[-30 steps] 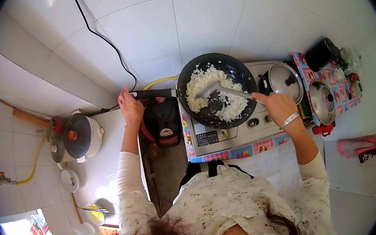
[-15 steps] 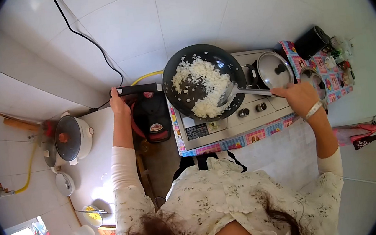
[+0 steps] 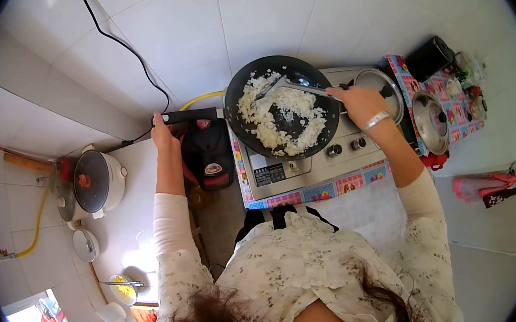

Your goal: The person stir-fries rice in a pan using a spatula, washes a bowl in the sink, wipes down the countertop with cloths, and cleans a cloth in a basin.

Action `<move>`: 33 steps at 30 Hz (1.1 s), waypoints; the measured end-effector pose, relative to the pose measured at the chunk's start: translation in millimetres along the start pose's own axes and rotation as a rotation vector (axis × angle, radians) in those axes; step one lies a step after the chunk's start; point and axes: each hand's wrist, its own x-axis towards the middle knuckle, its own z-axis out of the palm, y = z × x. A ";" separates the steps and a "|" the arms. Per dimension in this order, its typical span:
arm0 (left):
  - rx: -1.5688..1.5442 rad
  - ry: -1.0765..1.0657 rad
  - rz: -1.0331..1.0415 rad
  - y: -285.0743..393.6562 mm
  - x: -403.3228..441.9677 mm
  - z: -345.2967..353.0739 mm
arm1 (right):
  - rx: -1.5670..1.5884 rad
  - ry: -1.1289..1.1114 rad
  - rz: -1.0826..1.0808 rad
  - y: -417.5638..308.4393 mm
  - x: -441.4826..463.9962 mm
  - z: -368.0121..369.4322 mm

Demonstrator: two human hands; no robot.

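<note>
A dark wok [image 3: 330, 129] sits over the left part of the steel gas stove [image 3: 322, 170], with loose white rice [image 3: 296, 103] spread in a rough ring inside. My left hand [image 3: 164, 133] is closed on the end of the wok's black handle [image 3: 193, 115]. Closed around the handle of a metal spatula [image 3: 306, 88], my right hand [image 3: 360, 105] is above the wok's right rim. The spatula's blade lies in the rice at the upper part of the wok.
Right of the wok are a lidded pot [image 3: 384, 88] and a steel lid [image 3: 428, 121]. A black and red appliance [image 3: 208, 157] stands left of the stove. The left counter [image 3: 112, 239] holds a white cooker [image 3: 115, 179] and a bowl with yellow food [image 3: 122, 289].
The spatula first went to the lower right of the wok, then up and left through the rice. My right hand moved left with it. My left hand stays at the wok's handle.
</note>
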 end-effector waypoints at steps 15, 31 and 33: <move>-0.013 0.033 0.021 -13.0 17.4 -0.9 | -0.191 -0.144 -0.091 35.3 -65.0 -40.6; -0.039 -0.005 -0.016 5.3 -7.2 4.6 | 0.031 -0.141 -0.103 -0.3 -10.6 10.1; -0.037 -0.002 0.001 -2.1 5.2 -1.1 | -0.002 -0.144 -0.112 14.8 -34.5 -23.8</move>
